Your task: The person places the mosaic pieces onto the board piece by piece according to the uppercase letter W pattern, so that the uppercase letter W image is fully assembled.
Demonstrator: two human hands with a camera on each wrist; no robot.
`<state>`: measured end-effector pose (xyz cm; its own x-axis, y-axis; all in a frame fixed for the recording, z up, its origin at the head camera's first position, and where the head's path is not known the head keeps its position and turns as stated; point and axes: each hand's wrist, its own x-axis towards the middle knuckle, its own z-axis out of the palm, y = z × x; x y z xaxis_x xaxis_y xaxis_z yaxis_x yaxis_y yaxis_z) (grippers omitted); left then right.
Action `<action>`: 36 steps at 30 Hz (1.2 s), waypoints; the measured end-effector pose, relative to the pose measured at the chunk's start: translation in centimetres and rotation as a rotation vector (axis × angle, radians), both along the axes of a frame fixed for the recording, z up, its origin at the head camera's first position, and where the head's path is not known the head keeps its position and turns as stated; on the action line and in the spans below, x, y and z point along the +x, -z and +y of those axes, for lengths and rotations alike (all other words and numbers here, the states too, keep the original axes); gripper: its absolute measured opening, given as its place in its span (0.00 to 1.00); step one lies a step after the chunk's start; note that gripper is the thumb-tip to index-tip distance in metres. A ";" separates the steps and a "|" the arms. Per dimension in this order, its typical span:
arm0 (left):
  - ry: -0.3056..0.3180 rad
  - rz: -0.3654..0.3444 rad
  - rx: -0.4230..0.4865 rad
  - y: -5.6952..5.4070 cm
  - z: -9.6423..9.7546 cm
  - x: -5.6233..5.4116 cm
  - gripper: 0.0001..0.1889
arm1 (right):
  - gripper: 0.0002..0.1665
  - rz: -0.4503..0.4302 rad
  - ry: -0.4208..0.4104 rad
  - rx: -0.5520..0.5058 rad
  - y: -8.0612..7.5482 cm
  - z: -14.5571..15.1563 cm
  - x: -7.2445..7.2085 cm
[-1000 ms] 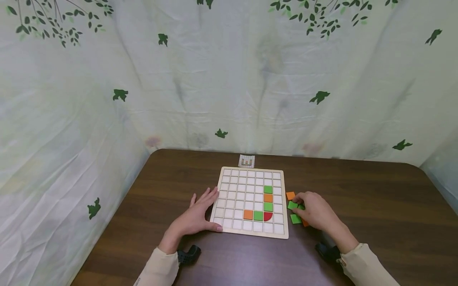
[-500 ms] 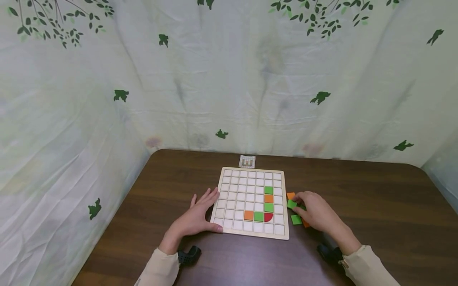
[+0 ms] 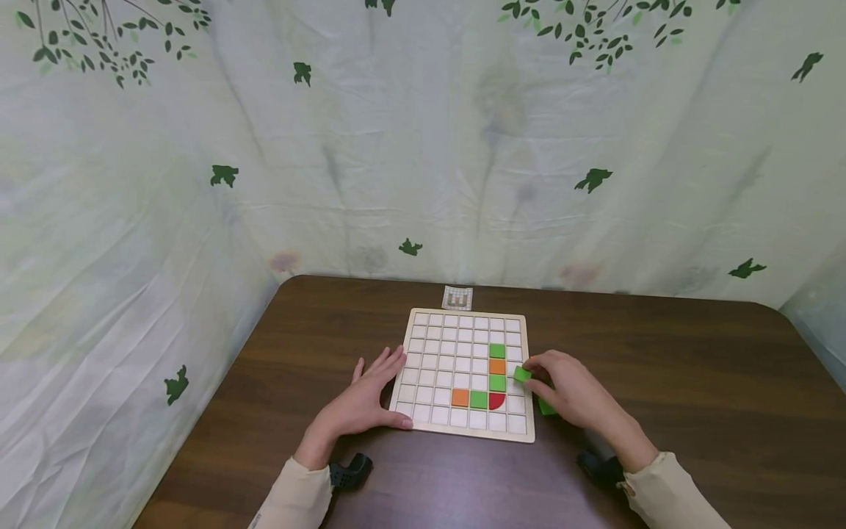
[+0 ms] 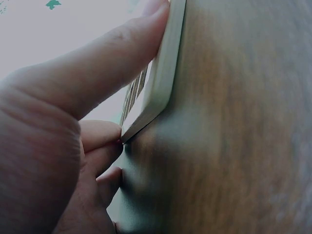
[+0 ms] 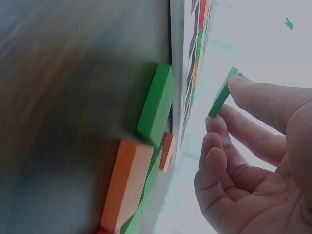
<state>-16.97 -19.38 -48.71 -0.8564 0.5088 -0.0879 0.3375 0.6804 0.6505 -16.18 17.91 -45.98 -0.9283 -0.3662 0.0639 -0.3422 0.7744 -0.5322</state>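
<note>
My right hand (image 3: 570,388) pinches a green square tile (image 3: 522,374) between thumb and fingers, raised over the right edge of the wooden grid board (image 3: 528,433). In the right wrist view the tile (image 5: 223,92) is tilted on edge, apart from the board. My left hand (image 3: 360,400) spreads around the board's near-left corner. Its thumb (image 4: 117,58) rests on the near rim and its fingers touch the left side. A red quarter-round tile (image 3: 496,401) sits on the board, with green and orange squares in a column behind it and a row to its left.
Loose tiles lie right of the board, partly hidden by my right hand: a green one (image 5: 157,105), an orange one (image 5: 126,185) and others. A small pattern card (image 3: 457,298) lies behind the board on the brown table (image 3: 661,353). A leaf-print curtain (image 3: 449,147) hangs behind.
My right hand has picked the green tile from the loose pile and moved it left, over the board's right edge. The left hand and board have stayed put.
</note>
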 end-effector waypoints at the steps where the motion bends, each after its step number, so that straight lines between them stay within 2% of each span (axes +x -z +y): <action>1: 0.001 0.000 0.000 0.0 0.0 0.0 0.60 | 0.17 -0.003 0.004 -0.001 0.0 -0.2 0.0; 8: 0.004 -0.002 -0.006 0.0 0.0 0.0 0.60 | 0.15 0.017 -0.020 -0.018 -0.4 -1.6 0.0; 24: -0.006 0.000 -0.011 -0.2 0.1 0.1 0.60 | 0.13 0.042 -0.079 -0.063 0.0 -4.4 -0.1; 36: -0.006 0.004 -0.013 -0.2 0.1 0.1 0.60 | 0.13 0.088 -0.114 0.008 -0.2 -6.3 -0.2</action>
